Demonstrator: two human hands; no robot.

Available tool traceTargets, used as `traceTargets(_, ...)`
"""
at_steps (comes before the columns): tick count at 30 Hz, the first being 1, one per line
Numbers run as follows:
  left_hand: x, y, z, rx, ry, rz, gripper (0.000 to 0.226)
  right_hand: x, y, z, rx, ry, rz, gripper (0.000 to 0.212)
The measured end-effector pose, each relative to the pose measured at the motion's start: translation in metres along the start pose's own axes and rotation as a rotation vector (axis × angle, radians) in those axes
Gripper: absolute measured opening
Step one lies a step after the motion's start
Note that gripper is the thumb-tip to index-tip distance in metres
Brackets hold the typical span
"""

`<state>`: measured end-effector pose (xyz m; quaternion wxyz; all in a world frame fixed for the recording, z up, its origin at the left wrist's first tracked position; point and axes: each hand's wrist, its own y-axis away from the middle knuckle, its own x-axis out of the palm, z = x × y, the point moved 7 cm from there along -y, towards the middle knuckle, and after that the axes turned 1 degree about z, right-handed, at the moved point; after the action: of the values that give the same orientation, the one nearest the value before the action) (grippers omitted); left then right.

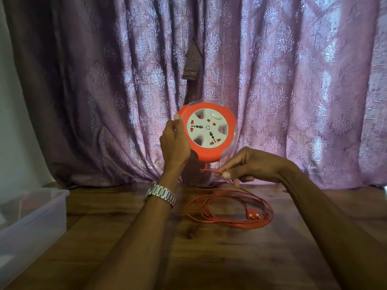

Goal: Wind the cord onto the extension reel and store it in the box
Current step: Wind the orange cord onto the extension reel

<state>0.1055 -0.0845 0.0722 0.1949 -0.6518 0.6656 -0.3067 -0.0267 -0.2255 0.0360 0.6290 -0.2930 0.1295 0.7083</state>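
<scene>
The extension reel (pixel 208 130) is held upright above the far part of the wooden surface (pixel 209 258), its white socket face turned toward the camera inside an orange rim. It is gripped at its left edge by the left hand (pixel 174 143), whose thumb is laid over the orange rim and whose fingers are curled behind the reel. A metal watch (pixel 161 194) is worn on the left wrist.

Just below and to the right of the reel, the red cord (pixel 230 210) is pinched between the thumb and fingers of the right hand (pixel 247 164), close to where it leaves the bottom of the reel. A small loop or kink in the cord is seen between the reel and the pinching fingertips. A thin bracelet (pixel 294 178) is worn on the right wrist. The two hands are kept apart, each clamped on its own thing.

The rest of the cord is left lying in loose coils on the surface, toward its far edge and right of the middle. The two-pin plug (pixel 252 214) is seen resting among the coils, its pins pointed toward the near edge.

A translucent plastic box (pixel 31 216) is set at the left edge of the surface, well apart from the reel. A purple patterned curtain (pixel 104 80) is hung behind the far edge.
</scene>
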Motion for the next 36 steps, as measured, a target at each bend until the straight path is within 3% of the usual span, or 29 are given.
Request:
traceTargets(8,-0.005,-0.003,-0.005,-0.003,0.022,-0.046,0.052,0.033,-0.006,0.000,0.151,0.262,0.219,0.019)
traceTargets(13,-0.004,-0.002,-0.008,-0.015,0.046,-0.032,0.052,0.045,-0.014,-0.019,0.241,0.373,0.261,0.015)
traceTargets(15,-0.003,-0.001,-0.008,-0.022,0.056,-0.027,0.050,0.044,-0.019,-0.024,0.246,0.425,0.191,0.008)
traceTargets(20,-0.004,-0.003,-0.011,-0.039,0.096,-0.035,0.050,0.025,-0.027,-0.039,0.229,0.329,-0.082,0.019)
traceTargets(24,-0.005,-0.006,-0.009,-0.035,0.080,-0.041,0.045,-0.001,-0.024,-0.041,0.167,0.399,-0.312,0.022)
traceTargets(26,-0.005,-0.006,-0.008,-0.028,0.058,-0.041,0.044,-0.006,-0.022,-0.039,0.152,0.405,-0.339,0.020)
traceTargets(32,-0.005,-0.005,-0.006,-0.010,0.009,-0.023,0.043,-0.008,-0.012,-0.017,0.227,0.503,-0.187,0.015)
traceTargets(36,-0.002,-0.003,-0.005,0.001,-0.023,0.014,0.041,-0.040,0.009,0.028,0.217,0.822,-0.366,0.019)
